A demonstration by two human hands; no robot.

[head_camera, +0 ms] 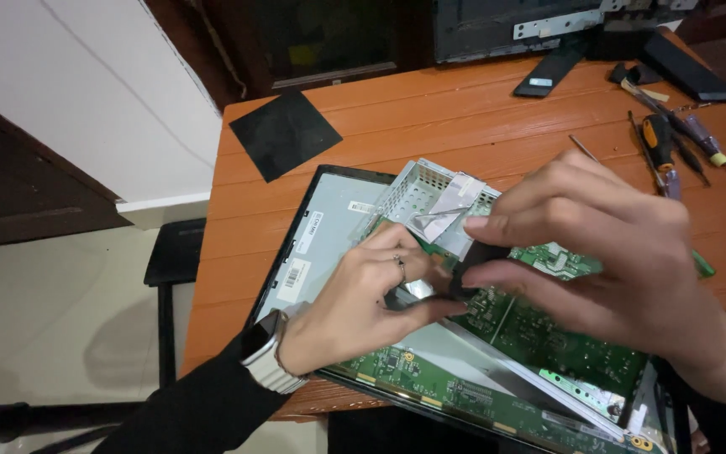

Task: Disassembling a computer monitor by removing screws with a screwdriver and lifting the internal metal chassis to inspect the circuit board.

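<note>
Both hands pinch one small black piece (466, 271) at frame centre: left hand (355, 307) fingers (420, 309) close on it from the lower left, right hand (623, 261) fingers (497, 273) clamp it from the right. Piece is mostly covered by the fingertips, so can't tell what it is: maybe black tape or a connector tab. Can't see what it joins to underneath.

It sits just above the green circuit board (565, 336), right of centre. Board is partly hidden by the right hand; its lower edge runs out of frame bottom right. Perforated metal shield (418, 189) with silver foil tape (455, 202) lies just above the fingers. All of it rests on the grey back of a flat display panel (329, 235) with a black rim and white barcode labels, tilted across the middle of the frame.

Left wrist: silver-band watch (266, 357), black sleeve; ring on one finger.

Surface (481, 109) is orange-painted wood planks. Black square sheet (283, 133) upper left of it. Screwdrivers (661, 147) upper right, one with a black and orange handle. Dark monitor housing (514, 25) and black stand parts (686, 71) at top edge, cut off. Black stool (174, 252) at left on a pale tile floor; white wall upper left.
</note>
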